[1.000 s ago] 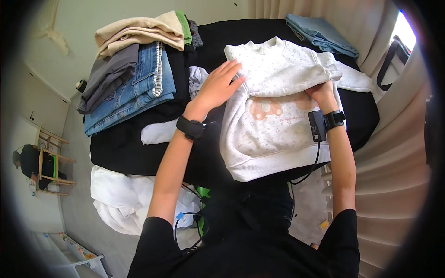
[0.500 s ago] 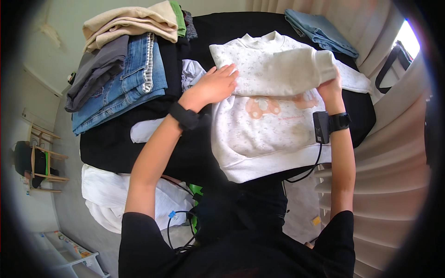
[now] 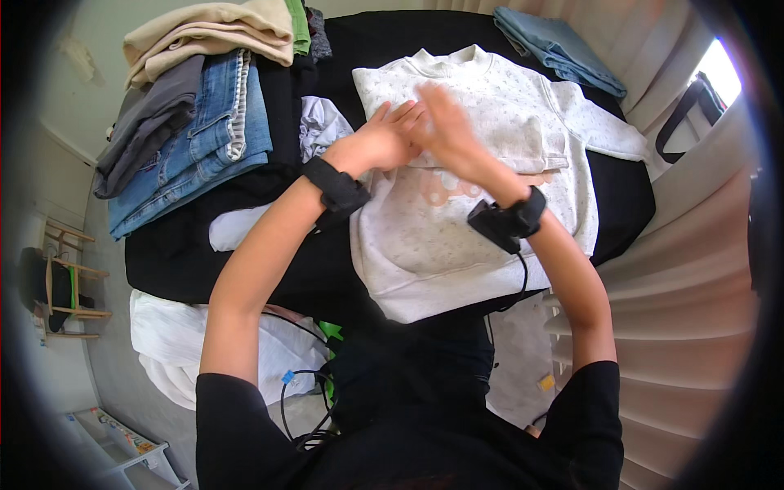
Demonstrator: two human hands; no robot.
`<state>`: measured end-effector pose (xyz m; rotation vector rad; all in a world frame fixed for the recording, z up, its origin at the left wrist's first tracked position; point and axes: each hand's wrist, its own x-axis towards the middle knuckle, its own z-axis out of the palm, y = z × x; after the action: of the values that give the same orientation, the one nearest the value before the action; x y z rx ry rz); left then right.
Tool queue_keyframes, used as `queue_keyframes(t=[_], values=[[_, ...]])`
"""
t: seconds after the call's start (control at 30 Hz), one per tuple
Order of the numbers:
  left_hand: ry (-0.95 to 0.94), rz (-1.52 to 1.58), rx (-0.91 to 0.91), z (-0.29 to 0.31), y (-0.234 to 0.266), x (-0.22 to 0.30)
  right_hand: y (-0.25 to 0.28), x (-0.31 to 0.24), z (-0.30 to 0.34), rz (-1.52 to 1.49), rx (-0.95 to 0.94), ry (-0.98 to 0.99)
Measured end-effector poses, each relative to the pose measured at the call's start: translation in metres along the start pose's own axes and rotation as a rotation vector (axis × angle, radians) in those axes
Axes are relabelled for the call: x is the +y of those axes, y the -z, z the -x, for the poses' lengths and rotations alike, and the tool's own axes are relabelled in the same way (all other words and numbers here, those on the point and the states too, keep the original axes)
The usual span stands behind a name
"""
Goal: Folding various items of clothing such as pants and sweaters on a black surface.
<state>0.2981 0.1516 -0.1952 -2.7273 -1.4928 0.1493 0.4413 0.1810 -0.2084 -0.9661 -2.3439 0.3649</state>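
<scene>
A white patterned sweatshirt (image 3: 490, 245) with a faded orange print lies flat in front of me, neckline away from me. Its left sleeve is folded across the chest, with the cuff toward the right; the other sleeve stretches out to the right. My left hand (image 3: 388, 137) rests flat on the folded edge at the left, fingers extended. Slightly blurred, my right hand (image 3: 449, 126) is stretched out over the same fold, its edge next to my left fingers, and it holds nothing.
The black-covered table (image 3: 196, 265) carries folded blue jeans (image 3: 216, 131), dark grey trousers (image 3: 155, 122) and a beige garment (image 3: 208, 37) at left. A crumpled white cloth (image 3: 322, 126) lies beside the sweatshirt. Folded light-blue jeans (image 3: 563, 53) sit far right, near the curtain (image 3: 661, 327).
My right hand has let go of the folded sleeve's cuff and swept left to meet my left hand. The sleeve now lies down across the chest.
</scene>
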Motion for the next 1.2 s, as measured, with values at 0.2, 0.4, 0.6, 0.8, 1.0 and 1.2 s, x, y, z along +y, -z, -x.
queue_keyframes(t=[0.2, 0.4, 0.6, 0.8, 1.0, 1.2], values=[[0.079, 0.199, 0.071, -0.001, -0.009, -0.001, 0.026, 0.044, 0.024, -0.142, -0.374, -0.181], [0.088, 0.152, 0.034, -0.001, -0.009, 0.003, 0.082, 0.081, 0.043, 0.116, -0.383, -0.350], [0.239, 0.080, -0.183, -0.024, 0.020, 0.023, 0.117, 0.120, 0.050, -1.009, 0.007, -0.442], [-0.090, 0.213, -0.236, -0.089, 0.042, 0.055, 0.173, 0.202, 0.106, -0.430, 0.842, -0.910], [-0.140, 0.170, 0.128, -0.153, 0.019, 0.100, 0.196, 0.255, 0.127, -0.962, 1.088, -1.003], [-0.034, 0.299, 0.021, -0.167, 0.006, 0.106, 0.207, 0.281, 0.115, -0.857, 0.758, -1.043]])
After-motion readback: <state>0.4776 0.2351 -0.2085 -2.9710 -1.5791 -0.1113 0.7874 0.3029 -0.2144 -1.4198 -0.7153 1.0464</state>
